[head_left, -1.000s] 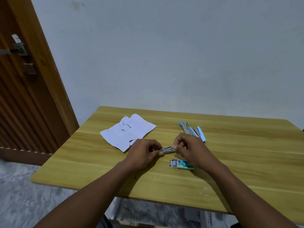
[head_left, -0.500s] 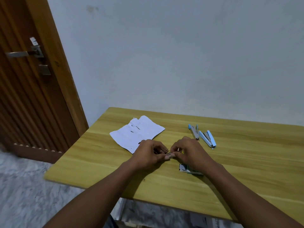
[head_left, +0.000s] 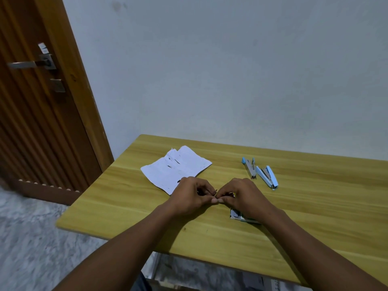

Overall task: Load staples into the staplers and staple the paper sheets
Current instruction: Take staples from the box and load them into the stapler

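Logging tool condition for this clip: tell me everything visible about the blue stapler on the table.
The blue stapler lies swung fully open on the wooden table, far right of the paper sheets. Its two arms form a narrow V: a grey metal staple channel with a light blue end cap pointing toward the wall, and a light blue plastic-looking body angled toward the right. Nothing touches it but the table; both hands are nearer the camera. Whether staples are loaded cannot be told.

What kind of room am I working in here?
Likely a plain room in a home or small office: a small wooden table against a bare painted wall, beside a wooden door with a lever handle.
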The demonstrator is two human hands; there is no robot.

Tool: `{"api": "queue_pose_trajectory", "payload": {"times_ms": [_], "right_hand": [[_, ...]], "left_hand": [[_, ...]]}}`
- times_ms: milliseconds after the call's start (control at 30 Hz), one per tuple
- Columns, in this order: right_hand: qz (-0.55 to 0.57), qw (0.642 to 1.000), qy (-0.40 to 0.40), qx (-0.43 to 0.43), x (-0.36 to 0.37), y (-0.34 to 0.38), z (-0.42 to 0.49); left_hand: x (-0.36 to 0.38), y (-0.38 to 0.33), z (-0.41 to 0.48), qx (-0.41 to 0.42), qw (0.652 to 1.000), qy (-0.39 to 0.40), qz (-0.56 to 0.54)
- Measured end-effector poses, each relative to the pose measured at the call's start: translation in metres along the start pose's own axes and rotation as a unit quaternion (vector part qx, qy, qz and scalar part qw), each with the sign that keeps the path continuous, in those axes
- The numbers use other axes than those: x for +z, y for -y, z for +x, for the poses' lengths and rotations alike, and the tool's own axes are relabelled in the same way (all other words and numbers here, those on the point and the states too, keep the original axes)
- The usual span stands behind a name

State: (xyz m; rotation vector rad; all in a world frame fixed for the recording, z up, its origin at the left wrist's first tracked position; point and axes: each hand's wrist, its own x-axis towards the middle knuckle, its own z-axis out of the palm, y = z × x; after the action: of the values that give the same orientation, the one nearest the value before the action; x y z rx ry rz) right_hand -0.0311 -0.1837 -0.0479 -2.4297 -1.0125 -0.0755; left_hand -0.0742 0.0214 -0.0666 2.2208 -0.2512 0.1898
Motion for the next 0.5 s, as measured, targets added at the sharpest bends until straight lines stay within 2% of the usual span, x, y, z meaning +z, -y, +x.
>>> {"api": "queue_pose_trajectory", "payload": {"times_ms": [100,500], "right_hand": [[-0.003,1.0,0.005,-0.008,0.001,-0.002,-0.005],[-0.156,0.987,-0.022,0.016,-0.018,-0.012,-0.009]], "left_hand": [[0.0,0.0,0.0,-0.001,1.0,0.004,-0.008],[0.003,-0.001,0.002,-0.008,1.0,-0.002,0.004]]}}
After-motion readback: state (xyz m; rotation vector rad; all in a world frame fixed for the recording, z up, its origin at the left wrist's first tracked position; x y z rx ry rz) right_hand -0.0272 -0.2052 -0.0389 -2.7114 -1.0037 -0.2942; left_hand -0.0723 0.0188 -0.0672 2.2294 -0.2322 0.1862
